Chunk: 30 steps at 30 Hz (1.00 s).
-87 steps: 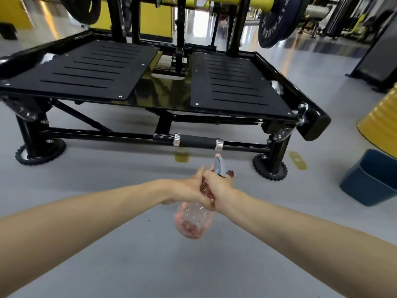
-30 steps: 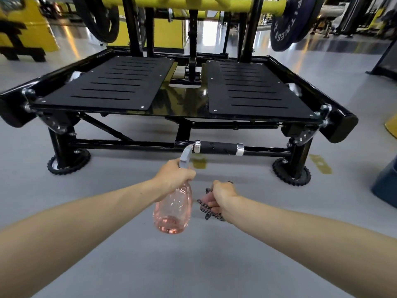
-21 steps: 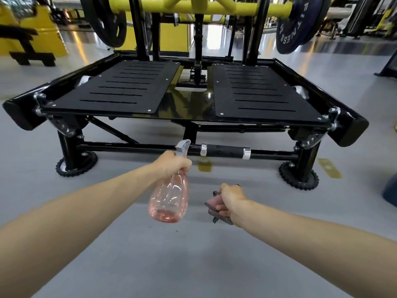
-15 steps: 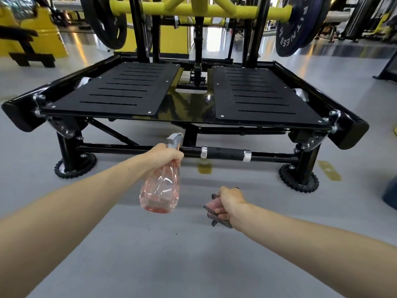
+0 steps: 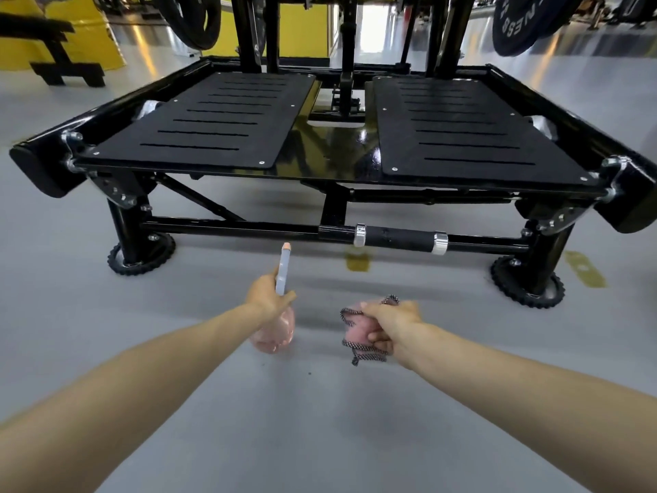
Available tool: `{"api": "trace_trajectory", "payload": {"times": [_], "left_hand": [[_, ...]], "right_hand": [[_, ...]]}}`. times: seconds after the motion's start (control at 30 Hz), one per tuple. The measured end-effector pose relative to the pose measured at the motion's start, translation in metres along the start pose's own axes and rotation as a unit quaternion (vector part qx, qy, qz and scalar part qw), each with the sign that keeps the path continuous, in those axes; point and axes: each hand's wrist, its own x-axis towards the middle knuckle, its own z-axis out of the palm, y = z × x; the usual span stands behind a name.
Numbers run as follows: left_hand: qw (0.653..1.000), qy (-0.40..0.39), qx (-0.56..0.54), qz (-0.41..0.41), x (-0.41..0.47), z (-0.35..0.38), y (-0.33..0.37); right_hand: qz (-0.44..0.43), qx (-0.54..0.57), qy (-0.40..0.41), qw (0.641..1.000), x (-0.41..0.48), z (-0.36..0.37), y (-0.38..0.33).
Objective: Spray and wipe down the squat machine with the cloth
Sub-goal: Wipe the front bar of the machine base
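My left hand [image 5: 269, 297] is wrapped round the neck of the spray bottle [image 5: 274, 334]. Its clear pink body hangs below my fist and its grey trigger head [image 5: 283, 270] points up and away toward the squat machine [image 5: 334, 151]. My right hand [image 5: 393, 325] is closed tight on the cloth [image 5: 355, 336], a pink bundle with a dark braided edge that sticks out on both sides of my fingers. Both hands are in the air over the grey floor [image 5: 320, 421], near each other but apart, and short of the machine's front edge.

The machine's black platform carries two slotted foot plates, the left foot plate [image 5: 213, 126] and the right foot plate [image 5: 458, 133], with a glossy strip between them. Under the front edge a crossbar holds a knurled grip [image 5: 395, 240] between two silver collars; the mark on the left collar is too small for me to read. Toothed round feet stand at the front corners.

At the top right corner a dark weight plate [image 5: 515, 26] shows the white letters "NESS", the rest cut off. Two yellow floor marks [image 5: 357, 262] lie under and beside the front edge.
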Motion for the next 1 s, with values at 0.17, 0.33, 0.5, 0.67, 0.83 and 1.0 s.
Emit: {"api": "trace_trajectory", "payload": {"times": [0.17,0.33,0.5,0.67,0.83,1.0], "left_hand": [[0.996,0.088,-0.007,-0.03,0.012,-0.001,-0.016],[0.995,0.049,-0.086,-0.021,0.009,-0.002,-0.035],[0.994,0.023,-0.102,-0.02,0.006,0.004,-0.033],[0.995,0.015,-0.082,-0.049,-0.002,0.008,-0.027],[0.988,-0.032,-0.056,-0.137,-0.017,0.003,-0.019],[0.938,-0.211,0.132,-0.241,-0.053,-0.013,0.009]], "right_hand": [[0.005,-0.019,-0.012,1.0,0.017,0.008,0.008],[-0.01,-0.01,-0.026,1.0,0.019,0.013,0.005],[0.006,-0.038,-0.045,0.998,0.017,0.012,0.001],[-0.021,-0.031,-0.035,0.999,0.009,0.003,-0.003],[-0.057,-0.021,-0.019,0.998,0.003,-0.002,-0.005],[-0.084,-0.015,-0.015,0.996,-0.006,-0.007,-0.008]]}}
